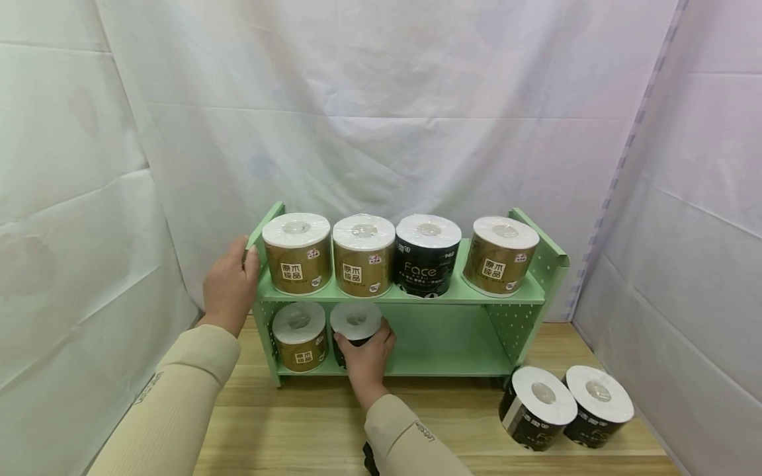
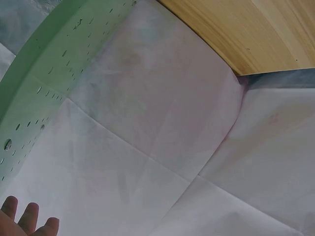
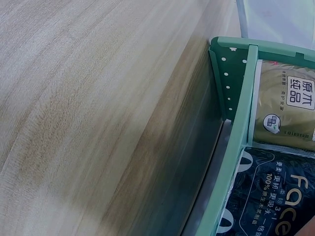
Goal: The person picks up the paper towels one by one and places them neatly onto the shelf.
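Observation:
A green two-tier shelf (image 1: pixel 417 360) holds wrapped toilet paper rolls. My right hand (image 1: pixel 368 357) grips a black-wrapped toilet paper roll (image 1: pixel 356 318) on the lower tier, thumb on its left side and fingers round its right. That black roll (image 3: pixel 268 196) shows its "Face" print in the right wrist view, beside a gold-wrapped roll (image 3: pixel 288 105). Just left of it in the head view stands the gold roll (image 1: pixel 300 337). My left hand (image 1: pixel 231 284) rests against the shelf's left side panel (image 2: pixel 54 64); three of its fingers (image 2: pixel 30 216) appear extended outside the panel.
The upper tier carries gold rolls (image 1: pixel 297 254) and one black roll (image 1: pixel 427 258). Two black rolls, one nearer (image 1: pixel 530 420) and one farther right (image 1: pixel 601 406), stand on the wooden table (image 1: pixel 286 430). White cloth (image 1: pixel 387 132) hangs behind and at both sides.

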The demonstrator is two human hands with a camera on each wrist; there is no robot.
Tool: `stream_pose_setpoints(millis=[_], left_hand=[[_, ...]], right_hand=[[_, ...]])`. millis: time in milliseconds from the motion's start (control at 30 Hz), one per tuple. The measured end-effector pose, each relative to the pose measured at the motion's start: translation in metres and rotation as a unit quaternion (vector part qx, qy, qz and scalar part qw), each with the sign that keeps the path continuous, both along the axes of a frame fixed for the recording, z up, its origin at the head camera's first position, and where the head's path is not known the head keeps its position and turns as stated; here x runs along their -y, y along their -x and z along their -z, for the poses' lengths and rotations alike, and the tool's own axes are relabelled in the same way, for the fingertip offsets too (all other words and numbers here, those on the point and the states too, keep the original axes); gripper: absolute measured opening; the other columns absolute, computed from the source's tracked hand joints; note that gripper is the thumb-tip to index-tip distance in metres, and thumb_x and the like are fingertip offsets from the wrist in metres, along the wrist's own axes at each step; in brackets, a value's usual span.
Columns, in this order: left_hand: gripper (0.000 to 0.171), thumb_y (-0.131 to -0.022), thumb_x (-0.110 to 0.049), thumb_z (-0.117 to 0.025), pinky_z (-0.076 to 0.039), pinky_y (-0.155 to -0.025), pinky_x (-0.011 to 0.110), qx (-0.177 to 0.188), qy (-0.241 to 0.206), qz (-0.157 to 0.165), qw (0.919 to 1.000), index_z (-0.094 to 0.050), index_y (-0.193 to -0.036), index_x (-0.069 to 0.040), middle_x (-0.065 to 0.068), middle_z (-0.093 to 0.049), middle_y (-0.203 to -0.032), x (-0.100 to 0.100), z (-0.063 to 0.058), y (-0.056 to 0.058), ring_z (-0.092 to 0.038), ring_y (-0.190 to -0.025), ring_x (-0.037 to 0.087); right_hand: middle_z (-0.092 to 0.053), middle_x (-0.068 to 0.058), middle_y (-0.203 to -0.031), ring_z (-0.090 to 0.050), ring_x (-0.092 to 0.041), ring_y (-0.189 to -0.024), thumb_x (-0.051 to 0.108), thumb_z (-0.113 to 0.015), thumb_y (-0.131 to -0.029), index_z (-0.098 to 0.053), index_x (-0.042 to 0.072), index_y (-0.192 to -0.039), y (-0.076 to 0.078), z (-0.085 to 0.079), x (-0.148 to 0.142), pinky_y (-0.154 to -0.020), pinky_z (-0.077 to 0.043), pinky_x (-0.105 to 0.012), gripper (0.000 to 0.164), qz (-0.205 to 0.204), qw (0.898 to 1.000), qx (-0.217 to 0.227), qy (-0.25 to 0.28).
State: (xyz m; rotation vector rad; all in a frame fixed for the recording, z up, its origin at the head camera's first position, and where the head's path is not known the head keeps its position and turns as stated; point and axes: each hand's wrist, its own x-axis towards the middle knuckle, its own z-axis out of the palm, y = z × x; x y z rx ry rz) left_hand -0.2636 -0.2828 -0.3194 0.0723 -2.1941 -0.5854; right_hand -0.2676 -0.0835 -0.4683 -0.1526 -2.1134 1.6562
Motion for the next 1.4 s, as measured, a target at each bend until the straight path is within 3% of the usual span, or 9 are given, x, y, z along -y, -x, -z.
stream_pose_setpoints(millis=[433, 867, 1233, 1400], left_hand=[[0.036, -0.103, -0.025, -0.039, -0.044, -0.065, 0.057, 0.01, -0.003, 0.001, 0.9999, -0.054, -0.124, -0.002, 0.028, -0.062, -0.085, -0.001, -0.001, -0.001, -0.056, -0.071, 0.044], [0.031, -0.103, -0.026, -0.038, -0.042, -0.059, 0.054, 0.014, -0.002, 0.002, 0.9999, -0.055, -0.115, -0.003, 0.023, -0.056, -0.075, -0.003, -0.003, -0.003, -0.05, -0.065, 0.039], [0.037, -0.103, -0.026, -0.038, -0.044, -0.066, 0.057, 0.022, -0.008, 0.002, 0.9997, -0.054, -0.125, -0.002, 0.028, -0.062, -0.088, -0.002, -0.003, -0.003, -0.056, -0.073, 0.043], [0.037, -0.103, -0.026, -0.038, -0.044, -0.064, 0.056, 0.021, -0.002, 0.0, 0.9998, -0.054, -0.125, -0.001, 0.028, -0.061, -0.086, -0.002, -0.002, -0.002, -0.055, -0.07, 0.042]], right_hand=[[-0.032, -0.025, -0.136, -0.036, -0.039, -0.125, 0.027, -0.09, -0.066, -0.032, 0.002, -0.142, -0.001, -0.001, -0.002, -0.102, -0.036, -0.054, 0.099, -0.003, 1.0, 0.005, -0.009], [-0.031, -0.026, -0.138, -0.037, -0.04, -0.125, 0.027, -0.089, -0.067, -0.031, 0.004, -0.144, -0.004, 0.001, -0.006, -0.101, -0.037, -0.055, 0.099, -0.01, 1.0, -0.006, -0.022], [-0.029, -0.023, -0.142, -0.037, -0.038, -0.127, 0.03, -0.087, -0.07, -0.03, 0.008, -0.147, -0.01, 0.002, -0.014, -0.097, -0.041, -0.056, 0.099, -0.027, 0.999, -0.007, -0.039], [-0.031, -0.023, -0.14, -0.039, -0.039, -0.126, 0.03, -0.087, -0.069, -0.032, 0.006, -0.146, -0.012, 0.005, -0.019, -0.095, -0.043, -0.056, 0.097, -0.025, 0.997, -0.022, -0.065]])
